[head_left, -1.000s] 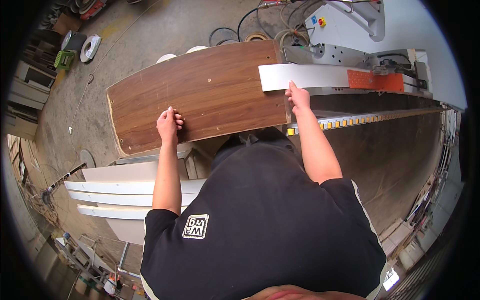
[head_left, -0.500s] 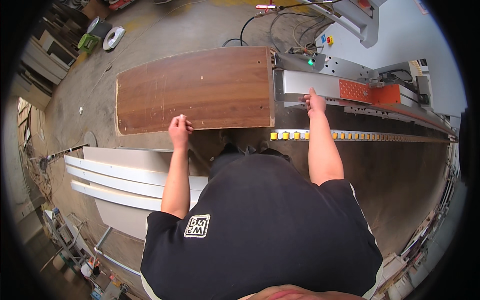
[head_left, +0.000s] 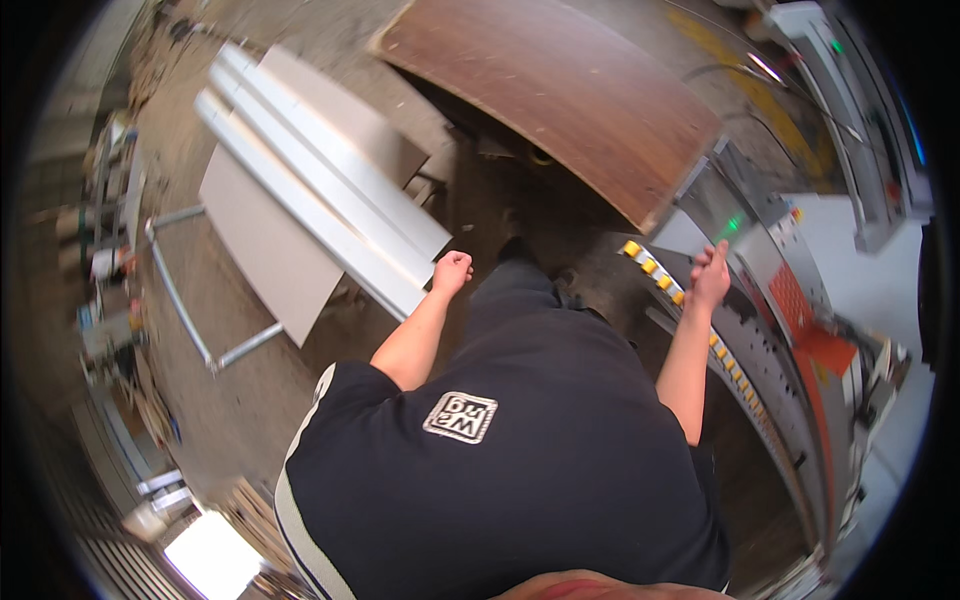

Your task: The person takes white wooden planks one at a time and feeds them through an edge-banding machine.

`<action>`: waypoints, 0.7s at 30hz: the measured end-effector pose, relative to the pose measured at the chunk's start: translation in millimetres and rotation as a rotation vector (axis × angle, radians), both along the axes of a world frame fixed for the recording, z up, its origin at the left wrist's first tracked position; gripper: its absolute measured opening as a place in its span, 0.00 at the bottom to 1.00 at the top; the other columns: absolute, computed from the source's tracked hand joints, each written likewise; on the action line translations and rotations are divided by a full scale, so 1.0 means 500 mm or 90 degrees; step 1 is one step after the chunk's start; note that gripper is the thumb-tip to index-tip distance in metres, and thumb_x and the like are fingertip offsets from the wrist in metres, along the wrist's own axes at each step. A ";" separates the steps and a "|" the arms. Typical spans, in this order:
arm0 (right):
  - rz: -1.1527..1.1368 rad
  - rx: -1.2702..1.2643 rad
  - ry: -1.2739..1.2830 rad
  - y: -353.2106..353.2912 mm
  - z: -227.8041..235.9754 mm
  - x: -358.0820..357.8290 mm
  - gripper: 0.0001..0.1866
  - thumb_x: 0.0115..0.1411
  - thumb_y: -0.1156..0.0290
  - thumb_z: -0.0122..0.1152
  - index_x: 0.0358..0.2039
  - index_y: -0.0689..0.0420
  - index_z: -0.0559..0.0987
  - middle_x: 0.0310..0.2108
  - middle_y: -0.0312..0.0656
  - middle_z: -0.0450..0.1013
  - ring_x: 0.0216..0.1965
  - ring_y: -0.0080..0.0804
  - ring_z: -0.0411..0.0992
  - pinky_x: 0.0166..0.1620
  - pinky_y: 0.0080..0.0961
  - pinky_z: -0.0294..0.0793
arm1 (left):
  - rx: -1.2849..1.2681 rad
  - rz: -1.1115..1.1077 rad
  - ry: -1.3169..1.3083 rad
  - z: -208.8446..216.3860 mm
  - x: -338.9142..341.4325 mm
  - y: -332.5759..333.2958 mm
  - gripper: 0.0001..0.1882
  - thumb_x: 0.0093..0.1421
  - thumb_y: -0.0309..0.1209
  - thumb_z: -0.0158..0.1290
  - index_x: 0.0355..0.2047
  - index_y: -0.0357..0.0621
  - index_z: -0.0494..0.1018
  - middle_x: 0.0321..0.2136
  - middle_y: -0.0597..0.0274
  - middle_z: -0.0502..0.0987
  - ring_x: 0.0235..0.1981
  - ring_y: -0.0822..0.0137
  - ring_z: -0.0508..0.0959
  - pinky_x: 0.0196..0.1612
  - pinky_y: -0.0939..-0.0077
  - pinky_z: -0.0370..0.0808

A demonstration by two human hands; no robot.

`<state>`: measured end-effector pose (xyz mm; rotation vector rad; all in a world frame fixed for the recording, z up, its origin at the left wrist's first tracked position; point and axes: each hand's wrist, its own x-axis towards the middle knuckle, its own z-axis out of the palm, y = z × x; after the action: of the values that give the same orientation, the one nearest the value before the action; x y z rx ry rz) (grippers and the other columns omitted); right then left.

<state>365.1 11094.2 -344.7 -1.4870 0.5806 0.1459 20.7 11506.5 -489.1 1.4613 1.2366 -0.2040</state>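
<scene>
My left hand [head_left: 453, 272] is loosely closed, with nothing visible in its fingers. It hovers next to the near end of several long white strips [head_left: 335, 185], which lie on wide beige boards [head_left: 262, 235]. My right hand [head_left: 710, 272] is over the end of a long grey machine [head_left: 765, 265], index finger stretched forward and the others partly bent. No object shows in it, and I cannot tell whether it touches the machine. Beyond both hands, a brown wood-grain board [head_left: 570, 90] rests with its right end by the machine.
A rail with yellow rollers [head_left: 650, 267] runs along the machine's near side. An orange part [head_left: 825, 345] sits farther along it. Left of the beige boards stands a grey tubular frame [head_left: 180, 290]. Hoses [head_left: 775, 135] cross the floor beyond the machine.
My view and body have turned left, so the white strips now lie ahead of my left hand. That hand has left the brown board's near edge; the board now appears farther off.
</scene>
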 end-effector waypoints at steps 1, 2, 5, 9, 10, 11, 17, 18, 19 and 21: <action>0.070 -0.021 -0.021 0.022 0.015 -0.032 0.26 0.69 0.47 0.59 0.26 0.58 0.76 0.17 0.34 0.69 0.12 0.16 0.60 0.15 0.17 0.53 | 0.025 0.046 0.029 -0.026 -0.044 0.002 0.12 0.66 0.36 0.57 0.41 0.39 0.78 0.29 0.61 0.82 0.26 0.71 0.80 0.34 0.73 0.79; 0.132 -0.043 -0.045 0.046 0.034 -0.068 0.27 0.69 0.47 0.60 0.22 0.56 0.75 0.15 0.33 0.68 0.12 0.16 0.60 0.14 0.17 0.53 | 0.047 0.085 0.057 -0.053 -0.079 0.005 0.13 0.65 0.36 0.57 0.42 0.39 0.77 0.30 0.61 0.82 0.28 0.70 0.81 0.36 0.72 0.79; 0.326 -0.120 -0.002 0.096 0.079 -0.154 0.28 0.69 0.53 0.61 0.14 0.53 0.71 0.11 0.31 0.64 0.10 0.17 0.60 0.14 0.17 0.54 | 0.139 0.147 0.154 -0.155 -0.162 0.037 0.17 0.64 0.38 0.58 0.46 0.38 0.77 0.36 0.57 0.83 0.37 0.67 0.82 0.42 0.70 0.79; 0.547 -0.195 0.052 0.111 0.017 -0.216 0.25 0.69 0.56 0.61 0.15 0.55 0.73 0.13 0.29 0.66 0.13 0.16 0.63 0.18 0.18 0.59 | -0.194 0.349 0.056 -0.141 -0.137 0.059 0.28 0.70 0.42 0.52 0.63 0.36 0.66 0.59 0.39 0.73 0.60 0.50 0.75 0.57 0.60 0.77; 0.589 -0.229 0.057 0.120 0.013 -0.226 0.25 0.69 0.57 0.62 0.15 0.56 0.74 0.13 0.30 0.67 0.13 0.16 0.63 0.18 0.19 0.60 | -0.274 0.471 -0.029 -0.158 -0.134 0.060 0.30 0.71 0.41 0.50 0.66 0.34 0.61 0.62 0.37 0.70 0.61 0.47 0.74 0.58 0.57 0.77; 0.618 -0.237 0.073 0.121 0.019 -0.237 0.26 0.68 0.57 0.62 0.15 0.56 0.75 0.13 0.31 0.68 0.13 0.17 0.64 0.19 0.19 0.60 | -0.309 0.540 -0.063 -0.176 -0.129 0.059 0.32 0.72 0.41 0.49 0.67 0.33 0.58 0.64 0.37 0.66 0.63 0.46 0.72 0.60 0.55 0.76; 0.706 -0.310 0.109 0.120 0.044 -0.264 0.24 0.69 0.58 0.62 0.18 0.60 0.77 0.14 0.33 0.71 0.14 0.19 0.68 0.20 0.19 0.65 | -0.386 0.965 -0.322 -0.290 -0.033 0.064 0.35 0.72 0.43 0.48 0.70 0.34 0.51 0.72 0.42 0.53 0.72 0.46 0.57 0.69 0.46 0.63; 0.702 -0.303 0.122 0.119 0.049 -0.266 0.23 0.69 0.59 0.62 0.19 0.60 0.78 0.14 0.34 0.72 0.15 0.19 0.68 0.20 0.19 0.66 | -0.374 1.014 -0.385 -0.308 -0.023 0.074 0.35 0.72 0.44 0.49 0.69 0.35 0.53 0.71 0.43 0.55 0.72 0.47 0.58 0.70 0.47 0.62; 0.709 -0.306 0.126 0.114 0.050 -0.267 0.22 0.69 0.58 0.62 0.22 0.61 0.80 0.16 0.35 0.74 0.15 0.19 0.68 0.21 0.19 0.66 | -0.359 1.063 -0.449 -0.324 -0.016 0.078 0.34 0.71 0.45 0.49 0.68 0.36 0.54 0.70 0.45 0.56 0.71 0.49 0.59 0.70 0.47 0.60; 0.698 -0.244 0.097 0.117 0.047 -0.271 0.13 0.69 0.65 0.61 0.39 0.63 0.83 0.24 0.37 0.79 0.21 0.19 0.73 0.24 0.18 0.71 | -0.320 1.127 -0.501 -0.350 -0.002 0.075 0.34 0.68 0.50 0.54 0.66 0.42 0.60 0.63 0.52 0.66 0.65 0.54 0.67 0.68 0.51 0.61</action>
<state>229.6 11152.7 -320.9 -2.0448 -0.1665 1.0480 19.7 11544.2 -664.1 -0.3330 1.2141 1.0631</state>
